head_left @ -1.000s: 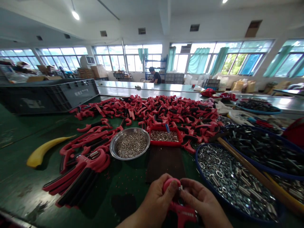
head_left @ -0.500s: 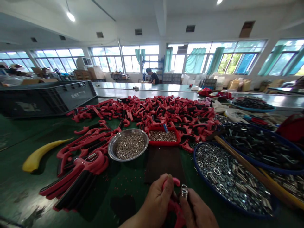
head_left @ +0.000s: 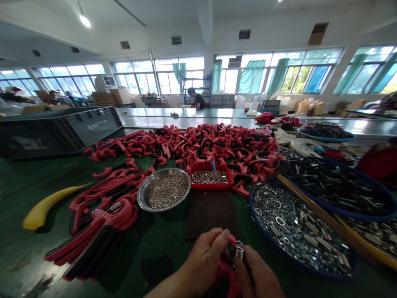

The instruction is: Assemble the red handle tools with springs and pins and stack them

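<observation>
Nearest the camera, at bottom centre, the left hand (head_left: 204, 260) is closed round a red plastic hand-grip exerciser (head_left: 225, 275), its thumb pressed along the upper side; the right hand (head_left: 257, 275) curls in against the same piece, its fingers mostly out of sight. A steel coil spring (head_left: 239, 250) stands between the hands at the top of the red piece; whether the right fingers pinch it or it sits in the red body cannot be told. The close hold seems meant to steady the piece around the spring.

Just ahead, a dark rectangular mat (head_left: 211, 215) lies on the green work bench (head_left: 173, 244); to the right, a blue-rimmed basin (head_left: 250, 203) of steel washers and nuts sits near the right hand, probably placed for easy reach. A wooden handle (head_left: 316, 211) lies across its far side, beside a second basin (head_left: 366, 216) of dark bolts. Beyond the mat stand a red tray (head_left: 211, 188) of small metal pins and a steel bowl (head_left: 164, 169) of similar pins; assembled red-and-black exercisers (head_left: 99, 223) lie stacked at left, near a curved yellow piece (head_left: 46, 217). Farther on spreads a heap of red-and-black handles (head_left: 186, 145); a grey plastic crate (head_left: 58, 132) stands at upper left, and a co-worker (head_left: 195, 98) sits at the far end of the room.
</observation>
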Motion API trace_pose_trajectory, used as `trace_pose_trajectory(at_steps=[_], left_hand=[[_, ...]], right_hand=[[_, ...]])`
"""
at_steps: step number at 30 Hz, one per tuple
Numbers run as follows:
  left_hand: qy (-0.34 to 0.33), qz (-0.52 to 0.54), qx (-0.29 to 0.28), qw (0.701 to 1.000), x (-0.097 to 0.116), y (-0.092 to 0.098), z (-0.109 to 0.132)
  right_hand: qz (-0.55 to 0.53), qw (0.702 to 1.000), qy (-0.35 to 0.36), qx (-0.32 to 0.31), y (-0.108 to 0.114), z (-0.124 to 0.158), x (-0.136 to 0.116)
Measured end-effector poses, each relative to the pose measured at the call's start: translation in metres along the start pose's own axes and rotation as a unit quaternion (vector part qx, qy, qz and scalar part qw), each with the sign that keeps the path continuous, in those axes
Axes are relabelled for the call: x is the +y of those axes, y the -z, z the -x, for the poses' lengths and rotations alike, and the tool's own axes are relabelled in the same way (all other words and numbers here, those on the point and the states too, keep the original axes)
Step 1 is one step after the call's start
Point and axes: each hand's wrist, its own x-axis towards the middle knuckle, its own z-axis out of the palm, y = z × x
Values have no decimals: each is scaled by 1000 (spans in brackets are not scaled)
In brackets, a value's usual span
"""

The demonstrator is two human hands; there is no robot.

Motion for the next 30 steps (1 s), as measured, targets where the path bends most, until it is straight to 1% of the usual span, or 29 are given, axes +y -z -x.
trace_pose_trajectory(at_steps=[2,3,6,8,9,11,14,16,19,21,23,25,28,30], left_hand=[[5,-16,-15,1000,3,2,0],[4,-21,-21,1000,5,3,1],[-9,-24,-25,999,5,4,2],[-20,-36,-11,999,4,2,2],[-26,-50,-2,998,4,2,2],[-38,-85,12,996,4,1,1],[-45,-124,8,991,8,2,1],[-42,-148,-2,988,11,3,3],[-43,-202,-4,978,17,5,5],[-53,-237,5,970,21,7,4],[-66,-273,19,960,22,10,-2],[-76,-308,35,948,23,14,-13],[-81,-340,29,936,27,24,-33],[-90,-364,31,927,35,32,-41]], right_hand=[[17,1000,25,0,1,-1,3],[20,999,34,-15,3,-3,4],[-1,994,35,-105,12,-12,0],[-13,986,27,-166,17,-17,-3],[-9,982,21,-187,19,-19,-4],[12,979,18,-201,20,-21,-6],[66,978,54,-189,20,-23,-8],[103,966,70,-229,21,-26,-14],[142,939,51,-309,23,-34,-25],[148,937,47,-312,25,-40,-32],[139,944,56,-295,26,-47,-36],[124,952,51,-275,24,-52,-38],[69,968,-11,-241,17,-61,-34],[-6,967,-96,-237,10,-68,-29]])
